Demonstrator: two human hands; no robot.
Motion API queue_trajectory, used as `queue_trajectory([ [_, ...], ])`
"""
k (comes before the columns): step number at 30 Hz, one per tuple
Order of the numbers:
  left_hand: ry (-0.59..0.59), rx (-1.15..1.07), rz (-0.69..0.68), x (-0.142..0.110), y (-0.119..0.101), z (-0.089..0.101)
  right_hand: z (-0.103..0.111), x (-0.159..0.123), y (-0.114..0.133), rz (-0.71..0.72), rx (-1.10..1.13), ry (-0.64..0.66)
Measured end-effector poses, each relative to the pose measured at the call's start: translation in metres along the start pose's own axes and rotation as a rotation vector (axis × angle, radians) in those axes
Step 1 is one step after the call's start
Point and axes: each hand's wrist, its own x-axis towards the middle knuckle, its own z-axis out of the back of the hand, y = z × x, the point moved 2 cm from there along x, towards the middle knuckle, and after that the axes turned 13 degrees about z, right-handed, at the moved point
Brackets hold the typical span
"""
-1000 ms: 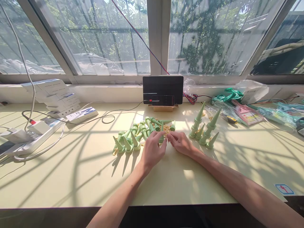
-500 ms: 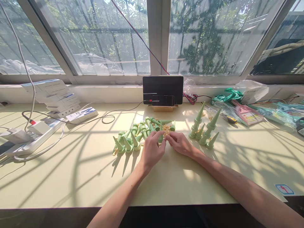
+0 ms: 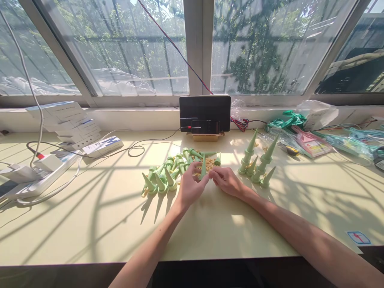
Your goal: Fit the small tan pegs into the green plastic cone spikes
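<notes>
My left hand [image 3: 192, 188] is closed round the base of a green cone-shaped plastic spike [image 3: 203, 166], which stands point up between thumb and fingers. Close by on its right, my right hand [image 3: 225, 180] has its fingers pinched together at the spike's lower edge; whatever sits in that pinch is hidden. Behind the hands lies a heap of small tan pieces [image 3: 209, 162]. Several more green spikes [image 3: 171, 166] are piled to the left, with a few standing upright in front [image 3: 161, 184]. On the right stands a group of green spikes [image 3: 264, 164], some stacked tall.
A black tablet [image 3: 205, 110] with a phone [image 3: 205, 127] before it stands at the back. At left are white boxes [image 3: 75, 124], a power strip [image 3: 45, 180] and cables. Plastic bags [image 3: 312, 140] and a yellow-black cutter [image 3: 291, 151] lie at right.
My left index finger has lifted back from my right fingertips, so more of the held spike shows. The right hand stays nearly in place, and the view has shifted slightly.
</notes>
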Motion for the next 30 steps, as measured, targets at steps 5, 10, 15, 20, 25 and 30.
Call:
queue_trajectory([
  [5, 0.154, -0.223, 0.163, -0.001, -0.006, -0.001, 0.001, 0.000, 0.002, 0.002, -0.018, -0.013],
  [10, 0.292, -0.280, 0.142, -0.006, -0.014, 0.000, 0.001, 0.000, 0.005, 0.007, -0.019, -0.022],
  [15, 0.282, -0.252, 0.111, -0.005, -0.012, 0.001, 0.001, 0.001, 0.006, 0.025, -0.002, -0.011],
  [20, 0.288, -0.252, 0.049, -0.002, -0.007, -0.001, 0.000, 0.001, 0.006, 0.036, -0.020, -0.017],
  [25, 0.306, -0.265, 0.027, -0.002, -0.007, -0.003, 0.000, 0.001, 0.007, 0.024, -0.011, 0.006],
  [30, 0.313, -0.269, 0.004, -0.004, -0.010, -0.003, 0.000, 0.001, 0.010, 0.030, 0.017, 0.015],
])
